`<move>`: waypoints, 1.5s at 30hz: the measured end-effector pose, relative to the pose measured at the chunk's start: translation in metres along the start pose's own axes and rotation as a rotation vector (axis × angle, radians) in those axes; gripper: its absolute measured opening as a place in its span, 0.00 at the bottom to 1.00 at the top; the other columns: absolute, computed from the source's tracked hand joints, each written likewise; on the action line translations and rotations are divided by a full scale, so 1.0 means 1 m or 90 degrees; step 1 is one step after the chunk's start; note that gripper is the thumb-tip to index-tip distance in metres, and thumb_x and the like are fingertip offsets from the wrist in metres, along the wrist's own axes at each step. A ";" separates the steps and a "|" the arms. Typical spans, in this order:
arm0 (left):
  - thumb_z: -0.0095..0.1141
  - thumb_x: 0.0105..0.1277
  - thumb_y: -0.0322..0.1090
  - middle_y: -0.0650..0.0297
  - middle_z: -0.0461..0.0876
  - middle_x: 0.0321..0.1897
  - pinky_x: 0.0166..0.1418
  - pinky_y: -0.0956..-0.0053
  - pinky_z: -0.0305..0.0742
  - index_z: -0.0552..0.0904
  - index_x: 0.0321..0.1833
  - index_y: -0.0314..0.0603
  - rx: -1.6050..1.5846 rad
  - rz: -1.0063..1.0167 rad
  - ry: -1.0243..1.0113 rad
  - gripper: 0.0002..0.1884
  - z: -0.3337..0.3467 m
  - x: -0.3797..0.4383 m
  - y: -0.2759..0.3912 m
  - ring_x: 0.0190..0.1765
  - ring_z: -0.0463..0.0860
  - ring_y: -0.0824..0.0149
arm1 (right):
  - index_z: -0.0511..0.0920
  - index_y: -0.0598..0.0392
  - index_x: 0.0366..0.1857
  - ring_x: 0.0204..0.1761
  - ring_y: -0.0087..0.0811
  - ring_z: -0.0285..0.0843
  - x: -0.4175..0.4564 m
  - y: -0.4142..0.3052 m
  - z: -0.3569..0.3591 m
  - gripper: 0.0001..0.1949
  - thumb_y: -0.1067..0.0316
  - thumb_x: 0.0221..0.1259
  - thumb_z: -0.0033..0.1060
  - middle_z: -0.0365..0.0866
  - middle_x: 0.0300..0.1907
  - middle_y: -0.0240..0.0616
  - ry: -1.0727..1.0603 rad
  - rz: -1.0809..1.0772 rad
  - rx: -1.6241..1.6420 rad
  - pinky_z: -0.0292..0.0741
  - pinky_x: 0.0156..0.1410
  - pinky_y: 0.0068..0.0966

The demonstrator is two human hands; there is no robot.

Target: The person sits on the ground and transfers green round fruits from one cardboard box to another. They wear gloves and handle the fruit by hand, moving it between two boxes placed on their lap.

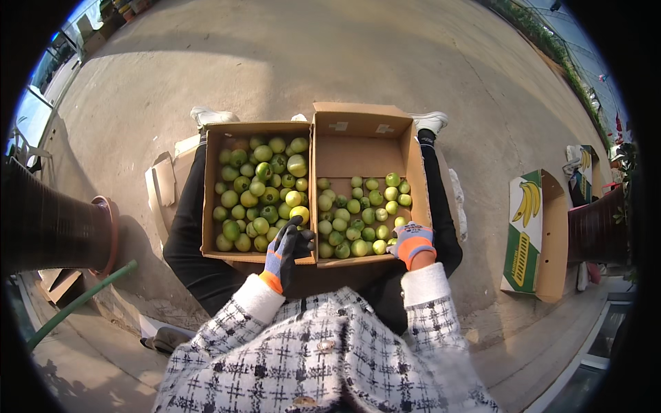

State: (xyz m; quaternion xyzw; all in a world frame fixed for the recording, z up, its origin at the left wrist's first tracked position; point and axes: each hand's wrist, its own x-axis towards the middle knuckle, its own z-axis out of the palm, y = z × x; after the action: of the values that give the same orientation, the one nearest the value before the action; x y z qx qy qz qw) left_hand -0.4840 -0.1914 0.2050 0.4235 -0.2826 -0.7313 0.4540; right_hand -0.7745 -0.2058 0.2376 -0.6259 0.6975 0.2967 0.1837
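Observation:
Two open cardboard boxes stand side by side between my legs. The left box (208, 206) is full of green tomatoes (263, 153) of mixed sizes. In the right box (421, 191), smaller green tomatoes (339, 224) lie over the near part, and the bare bottom shows farther back. My left hand (287, 248), in a blue, orange and black glove, is at the near right corner of the left box. Its fingertips meet a yellow-green tomato (299, 214); whether they grip it is unclear. My right hand (412, 242), gloved alike, is at the near right corner of the right box, its fingers partly hidden.
A banana carton (526, 232) stands on the concrete floor at the right, near a large dark pot (599, 227). Another dark pot (62, 227) and a green pole (82, 304) are at the left. Flattened cardboard (164, 180) lies beside my left leg.

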 end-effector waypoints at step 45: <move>0.47 0.74 0.48 0.62 0.81 0.39 0.39 0.73 0.75 0.75 0.56 0.38 0.109 0.001 -0.232 0.20 0.021 -0.023 0.010 0.37 0.78 0.69 | 0.75 0.49 0.61 0.59 0.43 0.73 -0.061 -0.099 -0.032 0.28 0.61 0.51 0.68 0.79 0.57 0.40 0.512 -0.492 0.389 0.59 0.73 0.43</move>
State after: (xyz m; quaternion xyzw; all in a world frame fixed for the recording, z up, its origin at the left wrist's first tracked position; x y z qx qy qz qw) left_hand -0.4927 -0.1740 0.2314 0.3208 -0.4215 -0.7688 0.3582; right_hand -0.6645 -0.1841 0.2818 -0.8144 0.4887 -0.2620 0.1713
